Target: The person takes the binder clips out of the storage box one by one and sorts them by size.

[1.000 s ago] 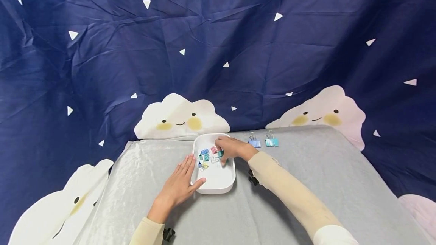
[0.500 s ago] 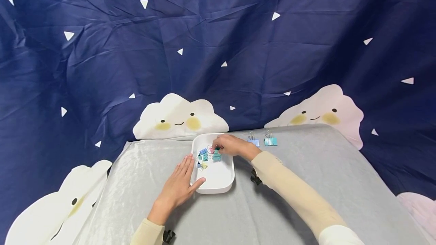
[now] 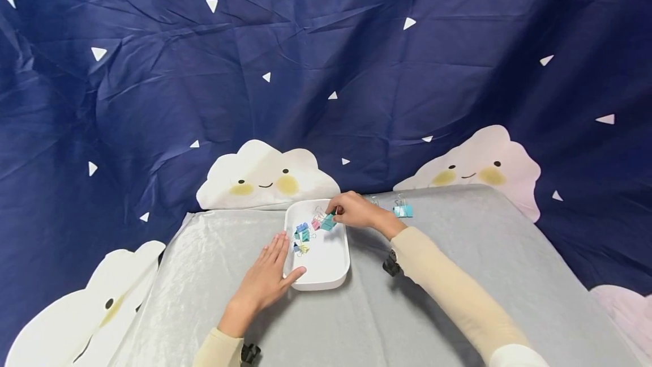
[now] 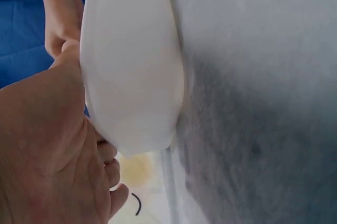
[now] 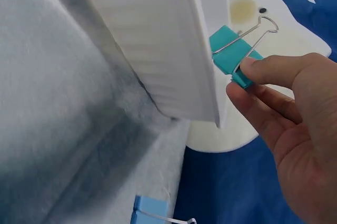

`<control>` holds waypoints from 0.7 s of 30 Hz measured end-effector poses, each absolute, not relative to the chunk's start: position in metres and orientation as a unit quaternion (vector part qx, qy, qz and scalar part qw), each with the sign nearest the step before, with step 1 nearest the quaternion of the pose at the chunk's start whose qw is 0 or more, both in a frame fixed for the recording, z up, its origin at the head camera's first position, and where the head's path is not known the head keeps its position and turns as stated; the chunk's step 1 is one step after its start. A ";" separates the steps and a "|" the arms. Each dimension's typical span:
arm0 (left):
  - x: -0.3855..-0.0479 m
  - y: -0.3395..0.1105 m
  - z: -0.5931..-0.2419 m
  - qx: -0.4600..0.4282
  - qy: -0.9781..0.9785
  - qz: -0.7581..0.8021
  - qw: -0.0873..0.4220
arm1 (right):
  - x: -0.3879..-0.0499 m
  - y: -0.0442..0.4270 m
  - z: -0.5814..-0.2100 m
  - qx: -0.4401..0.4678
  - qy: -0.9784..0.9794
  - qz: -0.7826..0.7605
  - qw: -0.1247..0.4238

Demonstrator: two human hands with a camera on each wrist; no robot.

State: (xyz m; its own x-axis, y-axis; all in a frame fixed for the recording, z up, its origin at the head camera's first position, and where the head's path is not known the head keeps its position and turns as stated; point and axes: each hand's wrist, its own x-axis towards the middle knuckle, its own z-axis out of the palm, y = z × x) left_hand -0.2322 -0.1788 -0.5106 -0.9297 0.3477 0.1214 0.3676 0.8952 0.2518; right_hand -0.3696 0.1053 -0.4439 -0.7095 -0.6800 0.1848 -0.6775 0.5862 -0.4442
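Note:
My right hand (image 3: 356,210) pinches a teal binder clip (image 5: 229,50) between thumb and fingers, raised at the far right rim of a white tray (image 3: 322,269). Its wire handles stick out. A pink binder clip (image 3: 316,223) sits close by, partly overlapped by the teal one. My left hand (image 3: 266,276) rests along the tray's left side, fingers straight and thumb at the near rim. Beside those fingers, in the tray, lie several small clips, among them a blue clip (image 3: 302,227), a teal clip (image 3: 304,235) and a yellow clip (image 3: 304,248).
Behind my right hand, on the grey cloth (image 3: 433,276), stands a large teal binder clip (image 3: 403,210). A light blue binder clip (image 5: 150,211) is mostly hidden by that hand in the head view. A dark blue curtain (image 3: 326,44) with clouds hangs behind the table.
My right hand has taken hold of the teal clip and lifted it from among the others toward the tray's far right rim. My left hand stays where it was.

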 end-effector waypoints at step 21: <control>-0.238 -0.191 -0.514 -0.198 -0.968 -0.144 0.044 | -0.370 0.161 -0.433 -0.332 0.883 -0.322 -0.078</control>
